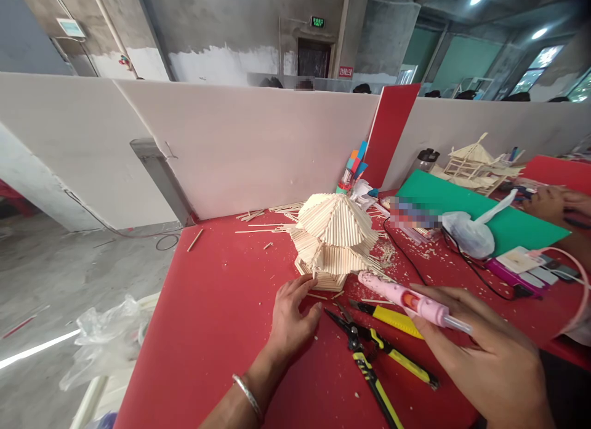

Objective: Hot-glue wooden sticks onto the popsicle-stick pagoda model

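Observation:
On the red tabletop stands a tiered pavilion model (339, 223) built of thin wooden sticks, with layered sloping roofs over a polygonal base. My left hand (293, 309) rests by its near left side, fingertips touching the lower edge and thumb held apart. In my right hand (489, 355) is a pink hot glue gun (392, 293), a clear glue stick protruding from its back. The nozzle points at the model's lower right edge; whether it touches is unclear. Between my hands lie black-and-yellow pliers (369, 361) and a yellow utility knife (397, 320).
Loose wooden sticks (263, 229) and shavings surround the model. To the right are a green board (484, 210), a white plastic bag (468, 232), a purple power strip (517, 275) and cables. Another person's hands (554, 201) are at far right. A white partition (258, 146) stands behind.

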Available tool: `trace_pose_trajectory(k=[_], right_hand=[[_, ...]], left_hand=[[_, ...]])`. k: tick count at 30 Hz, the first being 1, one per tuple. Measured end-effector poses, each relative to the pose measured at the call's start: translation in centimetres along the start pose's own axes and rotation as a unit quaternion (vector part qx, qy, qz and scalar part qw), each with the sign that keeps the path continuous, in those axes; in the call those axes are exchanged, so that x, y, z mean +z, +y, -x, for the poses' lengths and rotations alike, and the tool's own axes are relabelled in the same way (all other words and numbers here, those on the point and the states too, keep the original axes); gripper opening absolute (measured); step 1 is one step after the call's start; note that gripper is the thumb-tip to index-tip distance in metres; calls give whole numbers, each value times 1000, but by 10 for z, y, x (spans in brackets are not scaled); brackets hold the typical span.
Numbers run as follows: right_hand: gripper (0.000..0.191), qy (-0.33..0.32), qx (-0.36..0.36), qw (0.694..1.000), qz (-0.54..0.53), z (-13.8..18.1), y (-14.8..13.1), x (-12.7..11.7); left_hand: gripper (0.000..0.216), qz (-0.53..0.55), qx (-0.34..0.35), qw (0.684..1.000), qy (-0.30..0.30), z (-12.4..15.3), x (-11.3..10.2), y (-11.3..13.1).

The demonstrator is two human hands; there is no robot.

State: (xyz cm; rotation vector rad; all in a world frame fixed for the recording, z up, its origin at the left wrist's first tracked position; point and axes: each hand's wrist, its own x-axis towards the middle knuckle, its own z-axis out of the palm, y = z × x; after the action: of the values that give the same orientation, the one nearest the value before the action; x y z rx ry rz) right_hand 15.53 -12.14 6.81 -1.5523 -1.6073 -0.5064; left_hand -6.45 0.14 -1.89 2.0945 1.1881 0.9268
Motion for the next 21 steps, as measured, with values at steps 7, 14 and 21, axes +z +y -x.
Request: trace_pose_trajectory(k=[7, 14, 21], right_hand=[[25, 4, 6, 999, -47, 3, -9, 23], [28, -22, -18, 997, -66, 7, -14, 35], [29, 5, -20, 998, -61, 5, -30, 45]], left_hand=[[43, -3, 0, 1000, 7, 0, 1, 0], [43, 11, 13, 1000, -1, 0, -1, 2], [40, 16, 9, 1000, -8, -2, 0, 1]])
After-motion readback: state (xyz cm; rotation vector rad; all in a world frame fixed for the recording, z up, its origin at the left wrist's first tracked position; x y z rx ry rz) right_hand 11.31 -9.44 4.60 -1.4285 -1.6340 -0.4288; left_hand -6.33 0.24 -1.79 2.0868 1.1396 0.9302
